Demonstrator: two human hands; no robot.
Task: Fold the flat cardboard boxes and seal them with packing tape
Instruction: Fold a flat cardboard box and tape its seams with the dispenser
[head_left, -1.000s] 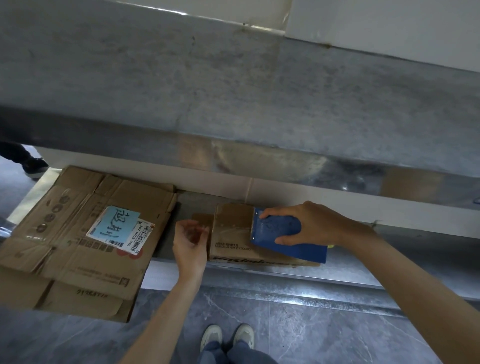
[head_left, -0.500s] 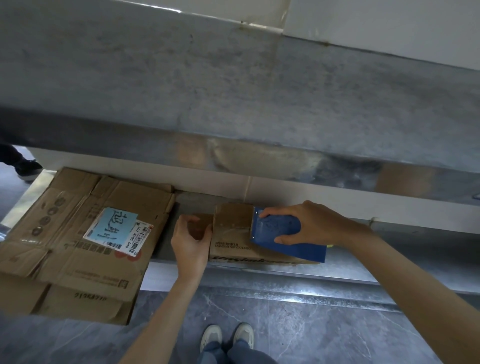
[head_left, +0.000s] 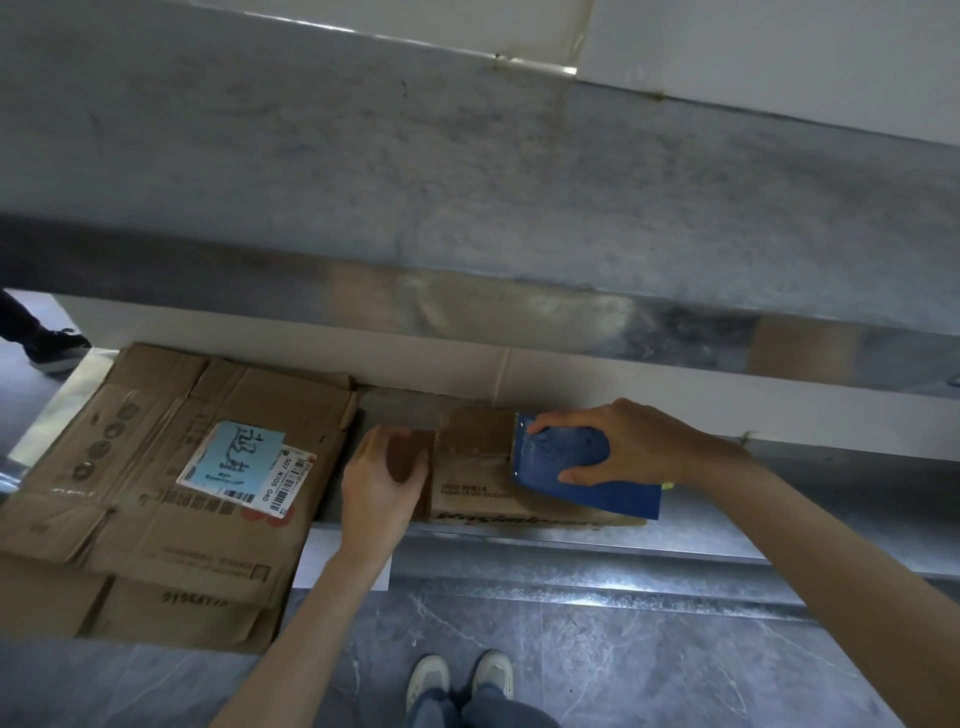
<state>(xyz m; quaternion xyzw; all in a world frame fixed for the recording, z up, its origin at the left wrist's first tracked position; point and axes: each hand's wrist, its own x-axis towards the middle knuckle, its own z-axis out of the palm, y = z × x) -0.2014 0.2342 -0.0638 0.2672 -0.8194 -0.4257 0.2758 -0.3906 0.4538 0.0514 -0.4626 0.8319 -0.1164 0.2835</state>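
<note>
Small box (head_left: 478, 483) sits centre frame on the ledge (head_left: 810, 525). Left hand (head_left: 379, 486) curls round its left end flap. Right hand (head_left: 641, 441) grips the blue tape dispenser (head_left: 566, 460), resting on the box top. Flat cardboard stack (head_left: 156, 499) lies lower left.

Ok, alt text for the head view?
A right hand grips a blue tape dispenser on top of a small cardboard box on a ledge, while the left hand holds the box's left end. Flattened cardboard boxes lie to its left.

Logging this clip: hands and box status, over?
Left hand grips left end of small brown cardboard box. Right hand holds blue tape dispenser on its top. Flattened cardboard pile apart, left.
</note>
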